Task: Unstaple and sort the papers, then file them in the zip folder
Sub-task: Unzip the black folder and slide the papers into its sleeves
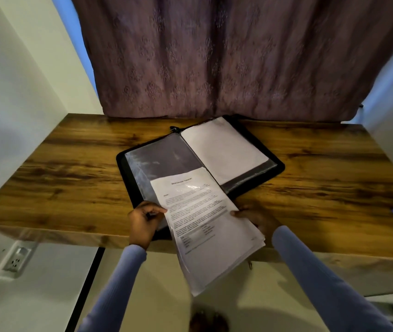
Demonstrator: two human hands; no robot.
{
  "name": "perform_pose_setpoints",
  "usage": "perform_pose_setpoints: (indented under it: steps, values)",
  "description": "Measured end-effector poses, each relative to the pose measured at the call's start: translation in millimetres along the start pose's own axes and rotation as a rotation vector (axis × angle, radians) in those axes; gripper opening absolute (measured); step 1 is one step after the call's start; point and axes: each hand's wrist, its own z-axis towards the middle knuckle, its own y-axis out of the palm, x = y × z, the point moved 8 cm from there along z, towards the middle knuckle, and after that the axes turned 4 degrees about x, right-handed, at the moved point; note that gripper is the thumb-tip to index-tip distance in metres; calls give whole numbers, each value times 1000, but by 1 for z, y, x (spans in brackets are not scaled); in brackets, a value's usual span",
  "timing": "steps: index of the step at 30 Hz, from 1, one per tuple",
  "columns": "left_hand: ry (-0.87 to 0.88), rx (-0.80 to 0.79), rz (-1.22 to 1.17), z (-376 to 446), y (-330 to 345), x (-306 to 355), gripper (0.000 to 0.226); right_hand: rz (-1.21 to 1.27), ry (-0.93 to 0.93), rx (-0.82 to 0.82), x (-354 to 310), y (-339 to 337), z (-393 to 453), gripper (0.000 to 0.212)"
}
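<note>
Filing step: left hand [144,221] and right hand [259,219] pinch the papers [205,226], apparently entering the zip folder [272,161] sleeve; next, slide fully in.

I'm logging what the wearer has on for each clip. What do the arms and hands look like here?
Both arms wear long, close-fitting, light blue ribbed sleeves ending at the wrists. The left hand and right hand are bare: no gloves, and no rings or watch visible.

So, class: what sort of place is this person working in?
Probably a home desk nook: a wooden desk against a purple curtain, a wall socket below, and an open zip folder.
</note>
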Motion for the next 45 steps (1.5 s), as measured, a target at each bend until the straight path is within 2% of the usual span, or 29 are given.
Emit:
perform_pose_setpoints:
  steps: [2, 5, 7, 9, 12, 15, 18, 21, 25, 28, 34, 40, 45]
  values:
    - [23, -15, 30, 3, -2, 5, 23, 35, 37, -55, 11, -6, -8, 41]
    - [83, -28, 140, 2, -2, 12, 18, -69, 16, -166, 24, -10, -18, 39]
    - [152, -33, 285, -3, 2, 17, 12, -54, 8, -159, 31, -12, -20, 46]
    - [217, -41, 411, -8, 6, 21, 11, -2, 3, -125, 31, -12, -23, 41]
    - [240, -38, 504, -15, 7, 25, 11, 45, 17, -117, 33, -4, -24, 35]
    - [229, -36, 577, -21, 7, 26, 10, 82, 35, -104, 31, 2, -20, 38]
    - [170, -14, 542, -25, 7, 24, 11, 80, 14, -62, 20, 6, -16, 39]
    - [70, 47, 370, -29, 3, 19, 5, 134, 17, 1, 9, 10, -17, 46]
    - [-33, 64, 222, -31, 1, 6, 8, 478, 154, 101, 20, 9, -25, 50]
    - [-27, 77, 232, -30, 1, 3, 9, 663, 200, 74, 33, 19, -48, 41]
    - [24, 102, 219, -31, -1, 12, 8, 757, 149, -142, 44, 70, -79, 26]
    - [147, 63, 369, -26, -6, 27, 8, 781, 187, -55, 29, 86, -60, 18]
    - [141, 55, 361, -26, -7, 29, 11, 830, 182, -77, 7, 98, -47, 17]
